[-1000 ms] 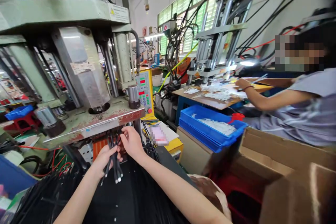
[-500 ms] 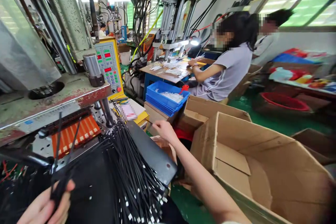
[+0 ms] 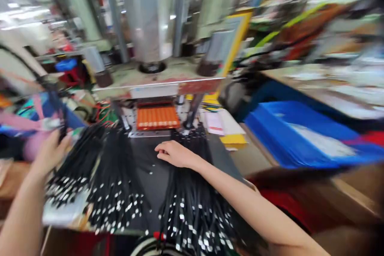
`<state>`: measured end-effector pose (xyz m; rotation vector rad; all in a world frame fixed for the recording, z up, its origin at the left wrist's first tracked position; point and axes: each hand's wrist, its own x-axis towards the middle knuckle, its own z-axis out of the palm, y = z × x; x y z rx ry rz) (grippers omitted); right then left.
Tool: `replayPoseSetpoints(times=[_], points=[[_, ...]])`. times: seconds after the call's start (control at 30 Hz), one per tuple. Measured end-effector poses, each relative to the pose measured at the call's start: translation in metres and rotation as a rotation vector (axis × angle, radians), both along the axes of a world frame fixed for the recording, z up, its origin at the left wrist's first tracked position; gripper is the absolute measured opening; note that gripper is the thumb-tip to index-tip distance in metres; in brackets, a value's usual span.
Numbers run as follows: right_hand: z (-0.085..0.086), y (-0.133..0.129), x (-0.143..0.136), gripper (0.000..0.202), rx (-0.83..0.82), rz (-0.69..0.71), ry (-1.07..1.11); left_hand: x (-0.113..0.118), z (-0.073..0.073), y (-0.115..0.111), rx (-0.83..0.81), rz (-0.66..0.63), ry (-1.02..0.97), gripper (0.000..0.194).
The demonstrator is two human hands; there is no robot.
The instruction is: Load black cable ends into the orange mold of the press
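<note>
Holding a blurred bunch of black strands [image 3: 62,122], the left hand [image 3: 50,153] was off to the left of the cable heaps. Its grip looked closed round the bunch; exact finger positions too smeared to tell. Strands stuck up above the fingers.

Right hand [image 3: 177,154] was above the upper part of the right heap [image 3: 195,204], palm down, at the near side of the press [image 3: 129,73]. Its grip was part open, fingers loosely bent, looked empty. Couldn't tell if it touched the cables.

Black cables lay in 3 heaps, white tips toward the wearer: outer left heap [image 3: 81,156], inner left heap [image 3: 112,164], and the right one. The 2 left heaps sat side by side; dark bench [image 3: 154,186] showed between the inner left and right heaps, with a few loose white-tipped ends on it.

Orange block [image 3: 157,117] sat low in the press, beyond the bench, under the upper plate, pale squares in a row along its near side. Papers [image 3: 214,123] lay right of the press, partly over a yellow box [image 3: 234,141]. Farther right, blue bin [image 3: 279,140] held white pieces [image 3: 324,141].
</note>
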<state>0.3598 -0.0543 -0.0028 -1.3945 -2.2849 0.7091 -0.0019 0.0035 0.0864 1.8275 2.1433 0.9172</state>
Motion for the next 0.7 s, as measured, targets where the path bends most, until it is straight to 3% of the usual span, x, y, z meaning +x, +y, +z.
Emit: replayPoseSetpoints(times=[0.03, 0.1, 0.13, 0.23, 0.33, 0.43, 0.57, 0.63, 0.7], points=[[-0.005, 0.008, -0.018, 0.026, -0.017, 0.03, -0.023, -0.011, -0.01, -0.005, -0.049, 0.029, 0.089, 0.04], [-0.016, 0.024, -0.049, 0.025, -0.041, 0.052, -0.054, -0.026, -0.031, -0.015, -0.206, 0.093, 0.508, 0.052], [-0.02, 0.031, -0.062, 0.023, -0.053, 0.066, -0.058, -0.029, -0.042, -0.019, -0.275, 0.107, 0.62, 0.057], [-0.028, 0.041, -0.091, 0.02, -0.085, 0.122, -0.043, -0.027, -0.071, -0.027, -0.305, 0.115, 0.762, 0.065], [-0.03, 0.038, -0.107, 0.015, -0.114, 0.114, -0.046, -0.025, -0.088, -0.031, -0.239, 0.1, 0.802, 0.07], [-0.031, 0.031, -0.115, 0.012, -0.141, 0.12, -0.072, -0.025, -0.092, -0.032, -0.213, 0.111, 0.84, 0.071], [-0.025, 0.02, -0.119, 0.013, -0.13, 0.16, -0.114, -0.018, -0.086, -0.033, -0.112, 0.129, 0.903, 0.068], [-0.018, 0.014, -0.115, 0.014, -0.034, 0.176, -0.135, -0.013, -0.081, -0.032, -0.005, 0.115, 0.9, 0.064], [-0.007, 0.013, -0.107, 0.02, 0.184, 0.218, -0.172, -0.005, -0.078, -0.026, 0.086, 0.016, 0.808, 0.055]])
